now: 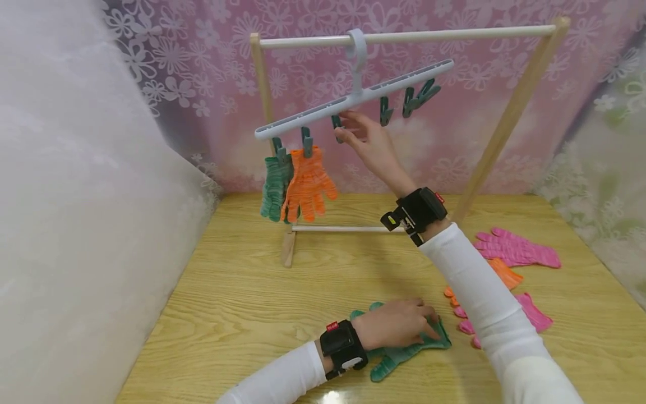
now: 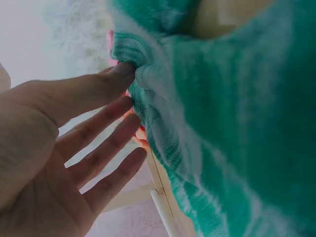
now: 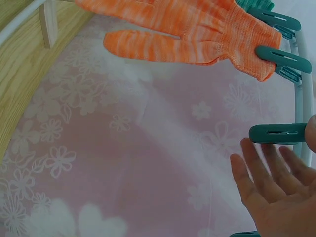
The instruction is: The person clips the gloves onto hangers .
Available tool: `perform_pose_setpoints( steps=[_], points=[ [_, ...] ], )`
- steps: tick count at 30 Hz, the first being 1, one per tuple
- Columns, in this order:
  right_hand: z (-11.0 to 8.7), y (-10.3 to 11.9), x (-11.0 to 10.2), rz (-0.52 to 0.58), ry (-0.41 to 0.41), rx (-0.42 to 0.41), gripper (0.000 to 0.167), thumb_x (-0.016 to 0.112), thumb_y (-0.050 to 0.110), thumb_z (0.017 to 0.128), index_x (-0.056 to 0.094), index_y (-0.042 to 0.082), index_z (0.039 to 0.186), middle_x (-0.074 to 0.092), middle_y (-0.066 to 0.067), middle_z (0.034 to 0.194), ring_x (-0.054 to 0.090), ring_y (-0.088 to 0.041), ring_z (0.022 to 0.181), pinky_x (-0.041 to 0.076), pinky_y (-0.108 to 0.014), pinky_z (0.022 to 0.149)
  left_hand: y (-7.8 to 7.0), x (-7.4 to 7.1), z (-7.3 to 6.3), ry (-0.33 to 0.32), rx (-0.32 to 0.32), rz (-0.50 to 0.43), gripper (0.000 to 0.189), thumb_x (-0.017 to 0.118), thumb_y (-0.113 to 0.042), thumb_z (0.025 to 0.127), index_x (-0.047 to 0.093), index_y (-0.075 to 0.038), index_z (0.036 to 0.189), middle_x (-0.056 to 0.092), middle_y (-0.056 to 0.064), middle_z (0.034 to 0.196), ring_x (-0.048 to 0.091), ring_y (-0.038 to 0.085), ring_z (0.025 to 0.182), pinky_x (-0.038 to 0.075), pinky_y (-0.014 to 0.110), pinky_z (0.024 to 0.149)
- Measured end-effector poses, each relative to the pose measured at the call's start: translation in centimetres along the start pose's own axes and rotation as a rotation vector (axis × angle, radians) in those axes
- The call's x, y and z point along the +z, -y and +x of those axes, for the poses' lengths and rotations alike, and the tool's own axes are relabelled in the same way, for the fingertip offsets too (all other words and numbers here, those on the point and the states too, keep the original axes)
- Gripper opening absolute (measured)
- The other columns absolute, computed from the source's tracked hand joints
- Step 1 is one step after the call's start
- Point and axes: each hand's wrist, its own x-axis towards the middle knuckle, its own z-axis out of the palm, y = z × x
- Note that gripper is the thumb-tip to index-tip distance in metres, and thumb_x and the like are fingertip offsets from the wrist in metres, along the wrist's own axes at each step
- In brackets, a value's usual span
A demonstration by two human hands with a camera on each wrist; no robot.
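On the tabletop a green glove (image 1: 404, 353) lies under my left hand (image 1: 401, 324). In the left wrist view the thumb and forefinger pinch a fold at the cuff of this green glove (image 2: 222, 123), while the other fingers stay spread. Up at the hanger (image 1: 323, 112), my right hand (image 1: 373, 147) pinches a dark green clip (image 1: 336, 128) between thumb and fingers. The right wrist view shows no glove in that clip (image 3: 276, 133). To its left, an orange glove (image 1: 310, 185) and a green glove (image 1: 275, 188) hang from their own clips.
The hanger tilts, left end low, on the white rod (image 1: 454, 35) of a wooden stand (image 1: 510, 123). Several bare clips (image 1: 385, 111) hang on its right half. Pink gloves (image 1: 520, 248) and an orange glove (image 1: 504, 275) lie at the table's right, partly behind my right sleeve.
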Motion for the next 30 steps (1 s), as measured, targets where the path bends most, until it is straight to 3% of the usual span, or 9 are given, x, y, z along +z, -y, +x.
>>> perform_pose_setpoints(
  steps=[4,10,17,23,30],
  points=[
    [0.0,-0.1,0.2,-0.002,-0.012,-0.022,0.046,0.065,0.025,0.102,0.057,0.009,0.144,0.066,-0.015,0.132,0.067,-0.031,0.112,0.053,-0.04,0.092,0.3,0.4,-1.3,-0.008,-0.064,0.017,0.032,0.068,-0.028,0.099,0.07,-0.035,0.13,0.06,-0.008,0.139,0.054,0.005,0.129,0.044,0.015,0.102],
    [-0.1,-0.1,0.2,-0.017,-0.047,-0.047,0.045,0.067,0.024,0.1,0.059,0.007,0.141,0.067,-0.016,0.129,0.067,-0.03,0.111,0.055,-0.039,0.09,2.2,0.6,-2.8,-0.042,-0.205,-0.034,0.031,0.07,-0.025,0.098,0.072,-0.032,0.128,0.062,-0.007,0.137,0.06,0.007,0.124,0.053,0.015,0.086],
    [-0.2,0.2,0.1,-0.025,-0.059,-0.038,0.046,0.068,0.025,0.099,0.059,0.007,0.141,0.067,-0.015,0.13,0.068,-0.031,0.111,0.056,-0.039,0.091,5.0,0.5,-3.6,-0.081,-0.315,-0.068,0.031,0.073,-0.021,0.096,0.073,-0.028,0.125,0.064,-0.005,0.137,0.059,0.012,0.126,0.055,0.022,0.089],
    [-0.6,0.4,0.1,-0.017,-0.063,-0.054,0.044,0.066,0.025,0.101,0.06,0.006,0.139,0.068,-0.014,0.127,0.069,-0.029,0.107,0.056,-0.039,0.09,7.5,0.8,-4.8,-0.131,-0.407,-0.152,0.029,0.073,-0.017,0.095,0.074,-0.024,0.124,0.065,-0.002,0.135,0.061,0.015,0.123,0.055,0.027,0.093],
    [-0.9,0.4,0.1,-0.004,-0.053,-0.061,0.043,0.066,0.023,0.101,0.06,0.004,0.139,0.068,-0.016,0.127,0.068,-0.03,0.108,0.055,-0.04,0.091,9.0,0.8,-5.9,-0.139,-0.459,-0.201,0.03,0.071,-0.012,0.097,0.073,-0.02,0.125,0.065,0.001,0.136,0.064,0.02,0.119,0.054,0.029,0.094]
  ],
)
